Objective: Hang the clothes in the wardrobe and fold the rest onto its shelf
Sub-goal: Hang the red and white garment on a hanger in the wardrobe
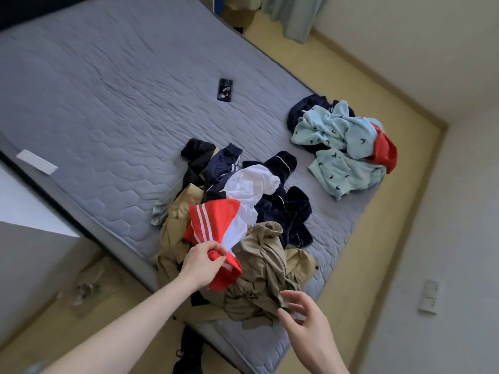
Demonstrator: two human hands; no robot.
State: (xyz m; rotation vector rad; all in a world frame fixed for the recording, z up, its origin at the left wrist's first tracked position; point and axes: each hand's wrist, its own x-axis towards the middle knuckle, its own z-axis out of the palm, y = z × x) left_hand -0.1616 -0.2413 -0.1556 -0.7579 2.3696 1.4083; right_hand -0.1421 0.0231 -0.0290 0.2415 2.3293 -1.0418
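A heap of clothes lies on the near corner of the grey mattress (108, 109). On top is a red garment with white stripes (213, 220); my left hand (201, 261) grips a bunched part of it. Beside it lies a crumpled khaki garment (262, 268), and my right hand (305, 317) hovers at its near edge with fingers loosely spread, holding nothing. White cloth (248, 184), navy pieces (286, 211) and a black piece (197, 152) lie further back in the heap. A second pile sits at the right edge: light blue fleece with a bird print (337, 147), a red item (384, 151), navy underneath.
A black phone (224, 90) lies on the mattress beyond the heap. A white strip (37, 161) sits at the mattress's left edge. Yellow floor surrounds the bed, with slippers (86, 284) at left, a dark shoe (189, 352) below, a curtain (294, 14) and walls at right.
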